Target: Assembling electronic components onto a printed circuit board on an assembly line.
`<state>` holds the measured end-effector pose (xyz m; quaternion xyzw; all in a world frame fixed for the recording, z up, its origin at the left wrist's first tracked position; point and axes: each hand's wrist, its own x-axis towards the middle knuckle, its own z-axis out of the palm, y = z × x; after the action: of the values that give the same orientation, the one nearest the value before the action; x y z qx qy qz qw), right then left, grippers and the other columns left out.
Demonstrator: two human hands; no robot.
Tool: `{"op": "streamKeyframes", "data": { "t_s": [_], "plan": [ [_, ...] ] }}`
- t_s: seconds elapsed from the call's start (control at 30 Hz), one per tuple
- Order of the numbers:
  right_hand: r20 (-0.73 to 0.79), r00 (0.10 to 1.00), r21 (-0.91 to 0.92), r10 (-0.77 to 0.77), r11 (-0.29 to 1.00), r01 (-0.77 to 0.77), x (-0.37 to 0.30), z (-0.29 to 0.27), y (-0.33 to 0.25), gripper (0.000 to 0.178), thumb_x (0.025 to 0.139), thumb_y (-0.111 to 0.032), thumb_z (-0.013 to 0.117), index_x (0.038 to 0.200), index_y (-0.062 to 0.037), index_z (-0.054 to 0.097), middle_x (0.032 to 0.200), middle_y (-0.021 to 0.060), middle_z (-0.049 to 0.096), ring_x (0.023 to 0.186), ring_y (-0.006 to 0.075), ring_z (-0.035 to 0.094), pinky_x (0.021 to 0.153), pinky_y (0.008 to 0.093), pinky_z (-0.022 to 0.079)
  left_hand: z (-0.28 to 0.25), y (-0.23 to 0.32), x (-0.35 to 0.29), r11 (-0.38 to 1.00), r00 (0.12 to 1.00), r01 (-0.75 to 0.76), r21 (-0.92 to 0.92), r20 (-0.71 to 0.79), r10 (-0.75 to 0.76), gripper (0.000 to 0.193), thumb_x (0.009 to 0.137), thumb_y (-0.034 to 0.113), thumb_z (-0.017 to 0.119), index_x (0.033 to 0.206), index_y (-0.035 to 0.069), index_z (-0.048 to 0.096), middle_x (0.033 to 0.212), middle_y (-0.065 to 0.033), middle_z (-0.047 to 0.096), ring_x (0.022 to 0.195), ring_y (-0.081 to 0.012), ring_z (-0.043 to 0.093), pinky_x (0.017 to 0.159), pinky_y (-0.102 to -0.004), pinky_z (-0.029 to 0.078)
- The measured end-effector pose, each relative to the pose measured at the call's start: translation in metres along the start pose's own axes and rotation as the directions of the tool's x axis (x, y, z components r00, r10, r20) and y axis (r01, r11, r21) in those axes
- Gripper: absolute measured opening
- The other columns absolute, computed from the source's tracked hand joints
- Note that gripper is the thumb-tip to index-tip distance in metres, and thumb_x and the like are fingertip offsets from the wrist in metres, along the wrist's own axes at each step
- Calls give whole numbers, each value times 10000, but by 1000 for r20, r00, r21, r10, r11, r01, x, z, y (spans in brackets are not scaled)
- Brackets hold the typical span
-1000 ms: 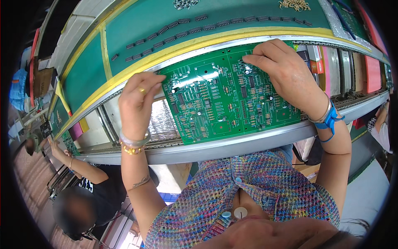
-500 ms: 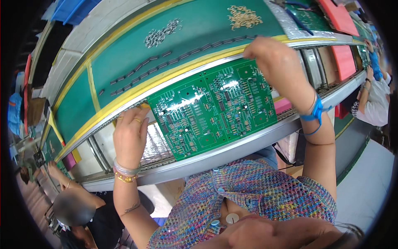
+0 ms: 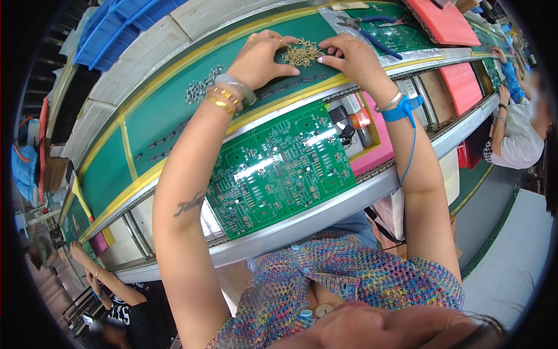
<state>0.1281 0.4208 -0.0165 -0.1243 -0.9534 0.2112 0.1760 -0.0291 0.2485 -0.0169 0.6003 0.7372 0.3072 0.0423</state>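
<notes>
At the back of the green work surface lies a small pile of brass-coloured parts [image 3: 303, 53]. My left hand [image 3: 258, 58] reaches to its left side, thumb and fingers spread apart around it. On the pile's right edge is my right hand [image 3: 359, 63], its fingers curled but thumb and forefinger apart. I see nothing held in either hand. A row of black chips [image 3: 293, 84] runs in front of the pile, partly hidden by my left arm. Nearer me, a green circuit board [image 3: 279, 168] filled with small components rests across the rails, my left forearm covering its left edge.
Silver-coloured small parts [image 3: 200, 87] lie left of my left wrist. Blue-handled pliers [image 3: 378, 43] rest at the back right, near a pink foam piece [image 3: 444, 23]. Blue bins [image 3: 116, 26] stand back left. Metal rails [image 3: 302, 218] flank the board. Co-workers sit on both sides.
Both hands have moved away from the board's sides to the brass-coloured pile at the back. In the picture, the board now sits further left.
</notes>
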Motion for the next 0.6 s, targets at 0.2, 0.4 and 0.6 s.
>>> {"op": "streamKeyframes", "data": {
  "t_s": [0.2, 0.4, 0.6],
  "plan": [
    [-33, 999, 37, -35, 999, 37, 2, 6, 9, 210, 775, -150, 706, 961, -59, 669, 835, 76, 611, 740, 219, 598, 677, 326, 480, 11, -3, 31, 965, 958, 220, -139, 220, -187, 248, 717, 211, 765, 917, 81, 699, 929, -91, 618, 862, -238, 603, 771, -340, 483],
    [-45, 999, 64, 0, 998, 3, 2, 3, 7, 174, 796, -216, 676, 905, -81, 669, 813, 70, 622, 801, 260, 618, 707, 379, 487, 10, -6, 24, 950, 971, 238, -204, 65, -229, 156, 772, 146, 715, 891, 51, 682, 824, -86, 646, 720, -197, 623, 670, -307, 494],
    [-73, 997, 28, -6, 1000, 8, 0, -2, 3, 185, 821, -164, 655, 958, -40, 659, 830, 89, 613, 750, 230, 614, 668, 340, 481, -2, -4, 13, 351, 840, 380, -856, 161, -517, 202, 903, 156, 619, 1006, -17, 600, 852, -69, 629, 747, -146, 609, 730, -254, 538]
  ]
}}
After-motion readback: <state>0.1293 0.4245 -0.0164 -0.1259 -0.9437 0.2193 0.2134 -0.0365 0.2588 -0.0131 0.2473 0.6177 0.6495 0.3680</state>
